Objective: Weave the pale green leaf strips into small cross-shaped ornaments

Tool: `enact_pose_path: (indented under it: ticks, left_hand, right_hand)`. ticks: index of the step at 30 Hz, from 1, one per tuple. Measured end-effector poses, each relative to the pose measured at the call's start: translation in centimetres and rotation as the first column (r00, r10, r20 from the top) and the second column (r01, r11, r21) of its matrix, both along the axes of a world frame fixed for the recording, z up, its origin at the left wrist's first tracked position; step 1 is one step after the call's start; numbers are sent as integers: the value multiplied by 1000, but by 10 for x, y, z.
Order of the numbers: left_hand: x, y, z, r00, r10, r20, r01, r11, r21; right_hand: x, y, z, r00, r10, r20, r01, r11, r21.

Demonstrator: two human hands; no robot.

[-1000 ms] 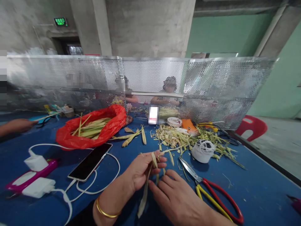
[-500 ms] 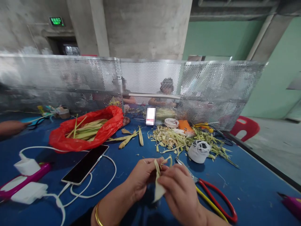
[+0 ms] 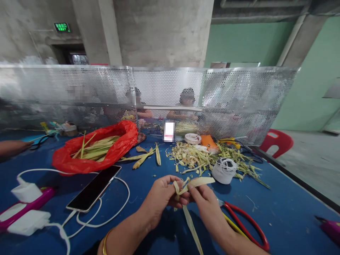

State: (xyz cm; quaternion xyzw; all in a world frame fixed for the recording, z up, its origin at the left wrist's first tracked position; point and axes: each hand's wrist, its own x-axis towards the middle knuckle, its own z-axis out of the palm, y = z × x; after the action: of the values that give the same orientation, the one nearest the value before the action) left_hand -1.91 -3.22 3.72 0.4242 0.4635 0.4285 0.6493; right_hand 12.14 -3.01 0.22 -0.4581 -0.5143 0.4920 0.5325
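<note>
My left hand [image 3: 162, 196] and my right hand [image 3: 204, 202] meet low in the middle of the head view, both pinched on a pale yellow leaf strip [image 3: 198, 182]. One end of the strip sticks out to the right above my right fingers; another length hangs down toward me between the wrists. A gold bangle sits on my left wrist. Red-and-yellow-handled scissors [image 3: 247, 230] lie on the blue table [image 3: 287, 216] just right of my right hand.
A red bag of green leaves [image 3: 95, 148] lies left of centre. A phone [image 3: 94, 187] with white cable and chargers sits at the left. Leaf scraps [image 3: 202, 156], a white string spool [image 3: 224, 170] and tape lie ahead. A perforated metal screen [image 3: 239, 99] stands behind, other people beyond it.
The strip has been bent and turned: one end now points right above my right hand and a long piece hangs down. My hands have lifted slightly and stay together.
</note>
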Motion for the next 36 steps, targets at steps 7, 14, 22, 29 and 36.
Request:
enact_pose_path:
  ticks: [7, 14, 22, 29, 36]
  left_hand:
    - [1, -1, 0, 998, -25, 66, 26, 1000, -11]
    - [-3, 1, 0, 976, -48, 214, 48, 999, 7]
    - [-1, -1, 1, 995, -39, 94, 35, 999, 41]
    - [-2, 2, -1, 994, 103, 45, -107, 991, 84]
    - [-5, 5, -1, 968, 245, 60, -248, 967, 64]
  right_hand:
    - [0, 1, -3, 1000, -12, -10, 12, 1000, 6]
    - [2, 3, 0, 995, -81, -65, 76, 994, -75]
    - [1, 0, 9, 983, -99, -155, 71, 981, -179]
    - [-2, -4, 13, 979, 46, -200, -82, 980, -179]
    - [1, -14, 1, 946, 184, 267, -244, 946, 213]
